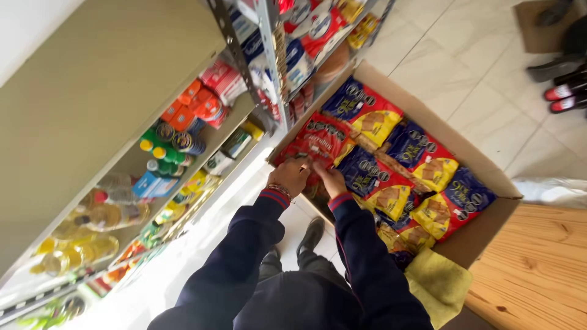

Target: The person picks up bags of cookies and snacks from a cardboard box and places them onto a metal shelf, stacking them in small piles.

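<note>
Both hands, left hand (289, 176) and right hand (331, 179), gripped a red snack packet (320, 138) at the cardboard box's (483, 229) left edge.

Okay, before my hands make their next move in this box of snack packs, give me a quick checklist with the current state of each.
1. Both hands on the red snack pack: ok, left hand and right hand touch it.
2. Grip closed: cannot tell.
3. Cardboard box open: ok.
4. Blue and yellow packs lying flat: ok.
5. Space on the shelf: cannot tell.
</note>
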